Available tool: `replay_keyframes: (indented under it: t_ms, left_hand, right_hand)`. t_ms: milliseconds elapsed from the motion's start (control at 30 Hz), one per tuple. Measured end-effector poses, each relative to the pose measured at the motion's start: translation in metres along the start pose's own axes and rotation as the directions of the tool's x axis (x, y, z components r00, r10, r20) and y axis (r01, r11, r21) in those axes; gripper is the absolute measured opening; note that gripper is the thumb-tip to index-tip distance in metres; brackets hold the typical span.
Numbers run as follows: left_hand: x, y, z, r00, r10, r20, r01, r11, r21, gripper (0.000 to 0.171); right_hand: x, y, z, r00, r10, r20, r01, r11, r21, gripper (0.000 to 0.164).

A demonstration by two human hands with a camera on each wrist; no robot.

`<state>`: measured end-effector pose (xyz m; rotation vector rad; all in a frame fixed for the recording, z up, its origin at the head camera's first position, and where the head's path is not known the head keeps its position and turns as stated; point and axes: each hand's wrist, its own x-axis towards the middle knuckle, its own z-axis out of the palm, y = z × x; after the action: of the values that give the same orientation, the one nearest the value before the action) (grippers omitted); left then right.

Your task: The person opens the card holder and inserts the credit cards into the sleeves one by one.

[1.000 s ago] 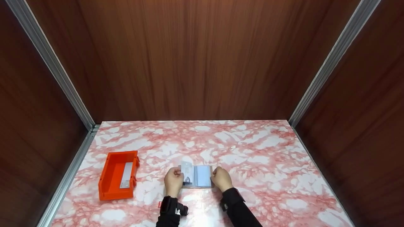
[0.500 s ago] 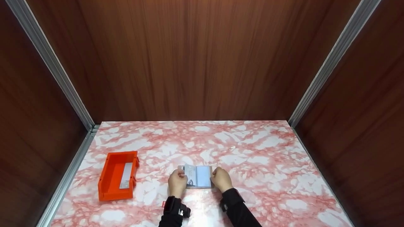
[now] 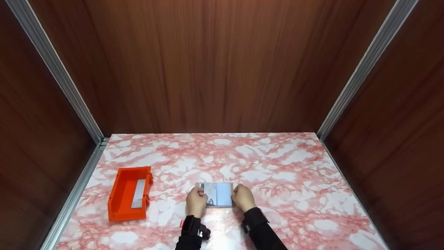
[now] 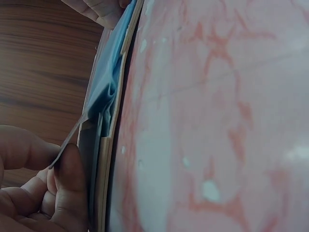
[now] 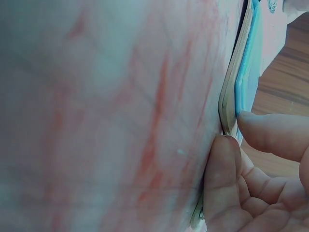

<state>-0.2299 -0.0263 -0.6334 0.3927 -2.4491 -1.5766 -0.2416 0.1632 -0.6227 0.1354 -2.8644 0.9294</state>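
An opened booklet-style card holder (image 3: 224, 194), with a tan cover and pale blue plastic sleeves, lies on the table in the head view. Over its left half is a thin printed card (image 3: 210, 192). My left hand (image 3: 196, 199) pinches the card's left edge between thumb and finger; in the left wrist view the card (image 4: 67, 141) slants from the fingertips to the blue sleeves (image 4: 104, 87). At the opposite side my right hand (image 3: 244, 198) grips the holder's right edge, thumb on the blue sleeve (image 5: 247, 89) and fingers at the cover (image 5: 231, 94).
An orange bin (image 3: 126, 194) stands at the left of the table, with a white card-like piece (image 3: 138, 194) inside along its right wall. The red-and-white marbled table (image 3: 284, 170) is bounded by dark wood panels (image 3: 215, 69) at the back and sides.
My left hand has moved a little to the right with the card, which has tipped down from a raised slant to lie flatter over the holder. My right hand has stayed in place.
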Motion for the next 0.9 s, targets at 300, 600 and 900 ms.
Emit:
replay_keyframes:
  t_ms: [300, 600, 900]
  left_hand:
    - [-0.0011, 0.0014, 0.0015, 1.000, -0.019, -0.006, 0.019, 0.999, 0.029, 0.021]
    - [-0.0016, 0.0004, 0.0035, 1.000, 0.011, -0.006, -0.010, 0.999, 0.054, 0.021]
    - [-0.0020, 0.0039, 0.0046, 1.000, 0.005, -0.018, -0.003, 0.998, 0.059, 0.021]
  right_hand:
    - [-0.0009, 0.0027, 0.0009, 1.000, -0.003, 0.005, 0.003, 1.000, 0.005, 0.014]
    - [-0.0012, 0.0024, 0.0008, 1.000, 0.004, 0.000, -0.004, 1.000, 0.005, 0.014]
    - [-0.0007, 0.0006, 0.0009, 1.000, 0.023, 0.000, -0.023, 1.000, 0.009, 0.013]
